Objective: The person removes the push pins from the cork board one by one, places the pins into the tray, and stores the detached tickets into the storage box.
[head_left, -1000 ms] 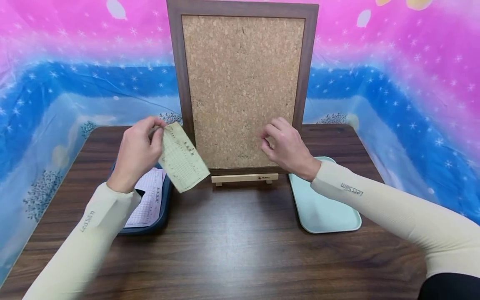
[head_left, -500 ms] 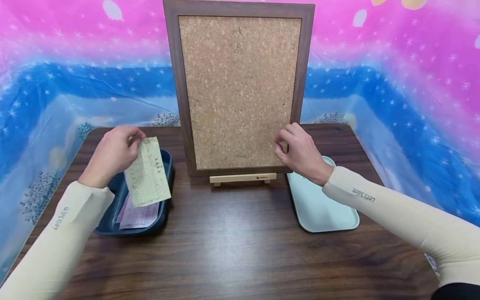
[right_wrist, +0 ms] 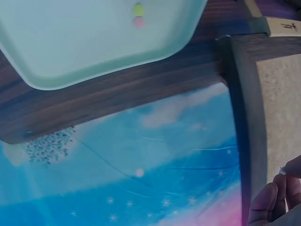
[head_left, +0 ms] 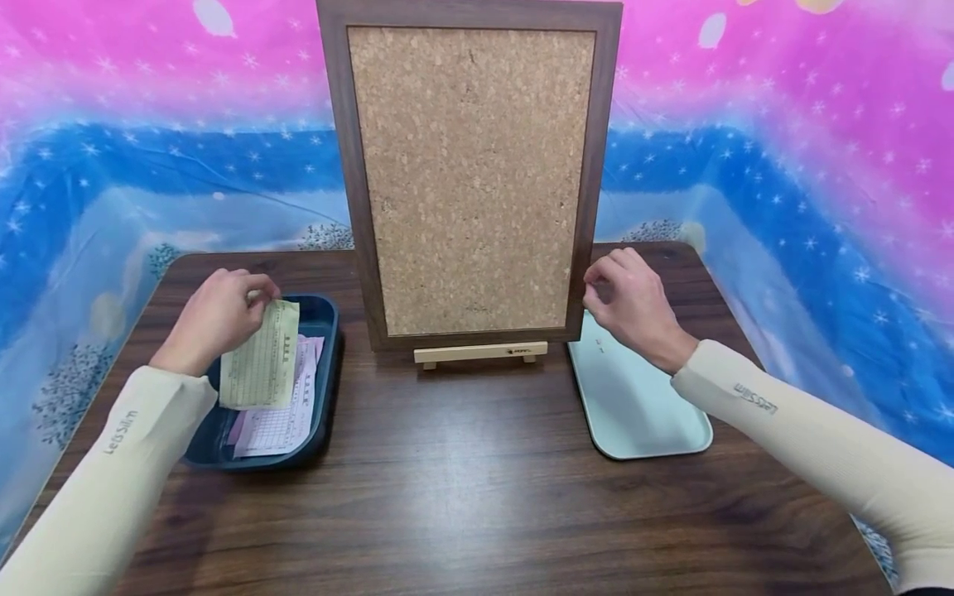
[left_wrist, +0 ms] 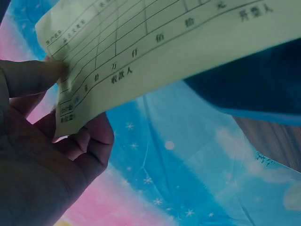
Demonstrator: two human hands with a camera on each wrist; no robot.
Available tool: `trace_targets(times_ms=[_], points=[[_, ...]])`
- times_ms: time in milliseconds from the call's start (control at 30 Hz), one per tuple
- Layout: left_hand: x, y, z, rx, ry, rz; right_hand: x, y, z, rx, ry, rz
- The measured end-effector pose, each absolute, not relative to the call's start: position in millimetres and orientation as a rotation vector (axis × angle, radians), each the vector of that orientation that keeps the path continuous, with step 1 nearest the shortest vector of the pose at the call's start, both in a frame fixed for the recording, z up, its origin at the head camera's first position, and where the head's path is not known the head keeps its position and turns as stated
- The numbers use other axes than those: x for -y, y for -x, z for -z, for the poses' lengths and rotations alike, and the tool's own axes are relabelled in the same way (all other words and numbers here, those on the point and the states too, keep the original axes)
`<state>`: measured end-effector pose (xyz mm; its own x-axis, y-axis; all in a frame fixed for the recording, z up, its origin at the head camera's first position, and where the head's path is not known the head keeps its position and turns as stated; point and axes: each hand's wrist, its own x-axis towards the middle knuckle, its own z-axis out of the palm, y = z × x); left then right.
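My left hand pinches a pale yellow receipt by its top edge, and the printed slip hangs over the dark blue tray. Pink and white printed slips lie inside that tray. In the left wrist view, thumb and fingers grip one end of the yellow receipt. At the board's lower right edge is my right hand, above the far end of the mint tray. The right wrist view shows a tiny white piece pinched in its fingertips; its kind is unclear.
A framed cork board stands upright in the middle on a small wooden stand. Two small round pieces, one yellow and one pink, lie in the mint tray. Patterned cloth surrounds the table.
My left hand has carried the yellow receipt leftward and down over the blue tray. My right hand has moved right, from in front of the cork board to its edge.
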<state>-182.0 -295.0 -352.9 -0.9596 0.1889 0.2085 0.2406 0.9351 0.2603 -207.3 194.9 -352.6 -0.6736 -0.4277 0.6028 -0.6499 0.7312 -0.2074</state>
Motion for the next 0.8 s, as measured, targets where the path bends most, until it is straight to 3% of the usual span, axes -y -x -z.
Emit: trace_targets(times_ms=[333,800], points=[[300,178,361,3.053,0.223,0.456,-210,209,367,2.520,-0.695,-0.541],[297,170,374,3.187,0.171,0.493,-238,217,433,2.856,-0.727,-0.505]])
